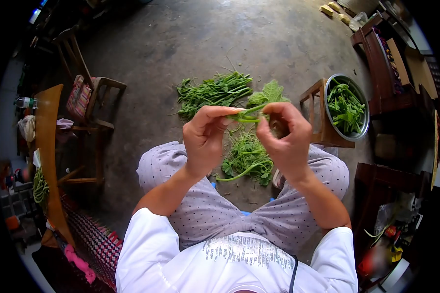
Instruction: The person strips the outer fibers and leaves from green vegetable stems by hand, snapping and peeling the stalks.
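Observation:
Between my two hands a green leafy stem [253, 113] is stretched, above the floor and in front of my knees. My left hand [206, 134] pinches its left end between thumb and fingertips. Thumb and forefinger of my right hand [287, 136] close on its right part, near a broad green leaf [270, 93]. Beyond my left hand lies a pile of long green stems [220, 89] on the floor. Below and between the hands is a looser heap of thin green scraps and leaves [248, 158].
At the right, a metal basin [366, 128] with cut greens rests on a wooden stool [322, 129]. A wooden chair [97, 88] stands at the left, near a wooden board [46, 146]. Dark wooden furniture [376, 63] lines the right side.

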Demonstrator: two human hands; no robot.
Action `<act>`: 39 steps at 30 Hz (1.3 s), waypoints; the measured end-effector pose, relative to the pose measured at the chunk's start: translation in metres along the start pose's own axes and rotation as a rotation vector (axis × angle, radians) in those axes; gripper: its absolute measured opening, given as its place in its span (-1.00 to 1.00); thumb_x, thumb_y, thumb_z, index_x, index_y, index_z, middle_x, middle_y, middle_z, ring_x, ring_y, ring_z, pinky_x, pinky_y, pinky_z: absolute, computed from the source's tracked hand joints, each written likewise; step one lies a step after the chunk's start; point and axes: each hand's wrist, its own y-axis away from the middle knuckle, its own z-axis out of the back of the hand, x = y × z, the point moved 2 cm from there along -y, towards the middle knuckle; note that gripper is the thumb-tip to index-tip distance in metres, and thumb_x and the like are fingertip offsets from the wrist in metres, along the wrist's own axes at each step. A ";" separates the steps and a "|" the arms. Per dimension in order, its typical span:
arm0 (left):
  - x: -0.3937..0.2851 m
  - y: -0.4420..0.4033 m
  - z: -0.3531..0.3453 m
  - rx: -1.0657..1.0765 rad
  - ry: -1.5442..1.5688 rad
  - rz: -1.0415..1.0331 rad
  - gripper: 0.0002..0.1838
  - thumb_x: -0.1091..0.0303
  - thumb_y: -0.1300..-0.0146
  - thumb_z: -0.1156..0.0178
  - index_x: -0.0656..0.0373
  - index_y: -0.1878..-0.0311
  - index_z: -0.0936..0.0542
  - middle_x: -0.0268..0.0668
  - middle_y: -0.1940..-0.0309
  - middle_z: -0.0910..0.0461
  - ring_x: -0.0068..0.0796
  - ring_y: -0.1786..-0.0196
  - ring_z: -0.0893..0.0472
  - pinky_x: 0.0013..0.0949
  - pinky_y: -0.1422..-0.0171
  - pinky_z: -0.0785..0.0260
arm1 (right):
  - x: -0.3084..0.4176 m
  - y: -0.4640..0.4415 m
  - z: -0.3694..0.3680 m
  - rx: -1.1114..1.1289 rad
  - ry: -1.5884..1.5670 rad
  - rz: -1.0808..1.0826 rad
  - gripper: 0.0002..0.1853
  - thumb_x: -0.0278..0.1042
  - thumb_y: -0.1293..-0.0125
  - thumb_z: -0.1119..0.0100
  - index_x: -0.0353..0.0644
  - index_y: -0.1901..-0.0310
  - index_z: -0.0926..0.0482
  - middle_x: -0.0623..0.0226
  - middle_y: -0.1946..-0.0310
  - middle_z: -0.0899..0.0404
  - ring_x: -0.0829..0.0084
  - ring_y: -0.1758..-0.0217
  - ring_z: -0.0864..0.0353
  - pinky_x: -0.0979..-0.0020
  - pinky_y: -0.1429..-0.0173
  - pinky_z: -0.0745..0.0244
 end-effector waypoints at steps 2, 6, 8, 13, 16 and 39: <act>-0.001 -0.003 0.004 0.009 -0.015 -0.002 -0.78 0.74 -0.23 0.03 0.34 0.11 -0.52 -0.22 0.23 -0.62 -0.54 0.16 -0.59 -0.54 0.04 -0.45 | 0.000 -0.006 0.011 0.041 0.104 0.006 -0.88 -0.53 -0.02 -0.24 -0.31 0.38 -0.52 0.30 0.53 -0.48 0.57 0.56 -0.42 0.53 0.46 -0.33; -0.001 -0.006 0.011 0.075 -0.067 -0.029 -0.79 0.73 -0.25 0.05 0.34 0.12 -0.50 -0.16 0.19 -0.61 -0.45 0.10 -0.61 -0.48 0.02 -0.46 | 0.004 -0.010 0.026 0.419 0.377 0.035 -0.82 -0.39 -0.03 -0.36 -0.25 0.41 -0.55 0.27 0.55 -0.49 0.51 0.59 -0.42 0.50 0.48 -0.33; 0.001 -0.006 0.012 0.101 -0.061 -0.024 -0.79 0.73 -0.25 0.05 0.34 0.12 -0.50 -0.16 0.19 -0.61 -0.45 0.10 -0.61 -0.48 0.02 -0.45 | 0.010 -0.011 0.024 0.343 0.328 0.135 -0.82 -0.38 -0.06 -0.36 -0.23 0.34 -0.57 0.27 0.50 -0.52 0.52 0.58 -0.43 0.50 0.48 -0.35; 0.002 -0.003 0.005 0.177 -0.037 0.019 -0.80 0.72 -0.25 0.03 0.36 0.12 -0.51 -0.18 0.21 -0.61 -0.47 0.10 -0.60 -0.48 -0.01 -0.44 | 0.011 -0.017 0.023 0.288 0.194 0.265 -0.73 -0.51 -0.05 -0.31 -0.16 0.17 -0.59 0.32 0.39 -0.54 0.50 0.56 -0.47 0.50 0.49 -0.39; 0.004 0.001 0.000 0.181 0.027 0.116 -0.83 0.70 -0.26 0.01 0.37 0.13 -0.51 -0.21 0.22 -0.60 -0.51 0.12 -0.59 -0.48 -0.02 -0.44 | 0.009 -0.013 0.019 0.312 0.233 0.308 -0.71 -0.50 0.00 -0.33 -0.07 0.17 -0.60 0.38 0.48 -0.48 0.46 0.59 -0.46 0.46 0.53 -0.36; 0.012 -0.006 0.007 0.210 0.189 0.257 -0.84 0.58 -0.29 -0.04 0.32 0.08 -0.48 -0.27 0.19 -0.58 -0.55 0.16 -0.58 -0.52 0.10 -0.46 | 0.009 -0.015 0.025 0.346 0.197 0.330 -0.82 -0.59 -0.01 -0.30 -0.20 0.33 -0.55 0.42 0.54 -0.45 0.61 0.66 -0.38 0.52 0.60 -0.24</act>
